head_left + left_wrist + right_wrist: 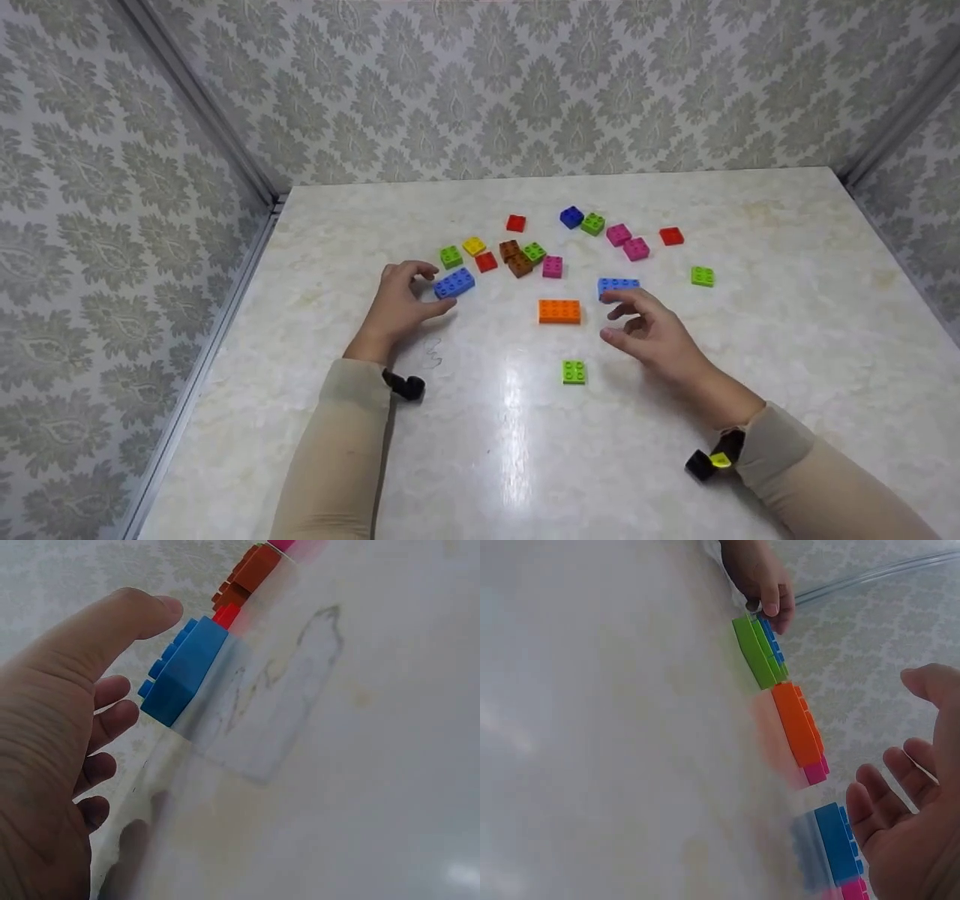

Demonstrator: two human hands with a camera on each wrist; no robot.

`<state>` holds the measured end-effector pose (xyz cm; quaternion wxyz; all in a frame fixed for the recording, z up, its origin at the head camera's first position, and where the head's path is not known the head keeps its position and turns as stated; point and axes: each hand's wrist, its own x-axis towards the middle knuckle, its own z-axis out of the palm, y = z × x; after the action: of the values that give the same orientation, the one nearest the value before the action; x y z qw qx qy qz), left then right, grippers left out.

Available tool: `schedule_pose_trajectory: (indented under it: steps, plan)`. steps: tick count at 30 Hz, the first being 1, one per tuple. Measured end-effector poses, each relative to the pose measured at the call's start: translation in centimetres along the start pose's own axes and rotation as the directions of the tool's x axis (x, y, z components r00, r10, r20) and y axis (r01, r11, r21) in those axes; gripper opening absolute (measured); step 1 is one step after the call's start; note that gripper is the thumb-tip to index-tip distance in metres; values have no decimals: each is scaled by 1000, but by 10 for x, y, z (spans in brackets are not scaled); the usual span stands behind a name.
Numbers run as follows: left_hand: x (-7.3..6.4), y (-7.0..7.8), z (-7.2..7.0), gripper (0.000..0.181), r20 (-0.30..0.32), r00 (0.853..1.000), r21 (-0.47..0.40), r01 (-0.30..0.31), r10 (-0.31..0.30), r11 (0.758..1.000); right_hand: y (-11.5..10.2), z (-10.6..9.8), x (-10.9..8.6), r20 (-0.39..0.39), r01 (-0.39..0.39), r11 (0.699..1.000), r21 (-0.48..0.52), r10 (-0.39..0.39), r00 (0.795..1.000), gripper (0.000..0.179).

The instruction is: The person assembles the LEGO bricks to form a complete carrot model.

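Observation:
A light-blue building brick (454, 283) lies between the spread thumb and fingers of my left hand (397, 307). The left wrist view shows the thumb (112, 626) apart from that brick (187, 671). Over on the right, my right hand (656, 337) hovers with loosely bent fingers, holding nothing. Its fingertips partly cover a second light-blue brick (619, 285) in the head view. Between the hands lies an orange brick (559, 312), studs up, and nearer the front a lime-green brick (574, 372).
Farther back are several small bricks: yellow (473, 245), brown (520, 263), magenta (553, 266), dark blue (571, 217) and red (671, 236). Another lime-green brick (702, 276) sits to the right. Patterned walls stand behind and beside the pale table (300, 435).

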<state>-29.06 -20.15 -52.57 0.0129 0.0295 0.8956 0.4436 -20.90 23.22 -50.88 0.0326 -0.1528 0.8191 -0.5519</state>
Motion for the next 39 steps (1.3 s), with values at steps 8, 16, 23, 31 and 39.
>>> schedule_pose_trajectory:
  steps: [8, 16, 23, 31, 39]
  plan:
    - [2, 0, 2, 56, -3, 1000, 42, 4, -4, 999, -7, 8, -3, 106, -11, 972, -236, 37, 994, 57]
    - [2, 1, 1, 57, -22, 1000, 87, 11, -9, 996, -5, 13, -5, 251, 17, 933, -360, 79, 965, 60]
    - [1, 2, 0, 48, -31, 999, 127, -14, 18, 992, -3, 14, -5, 284, 60, 921, -385, 56, 957, 45]
    - [1, 5, -2, 48, -30, 1000, 131, 6, -2, 991, -3, 17, -5, 279, 55, 907, -417, 71, 958, 32]
    - [1, 6, 0, 42, -9, 999, 116, 37, -36, 993, -2, 18, -6, 273, 41, 906, -421, 84, 958, 31]
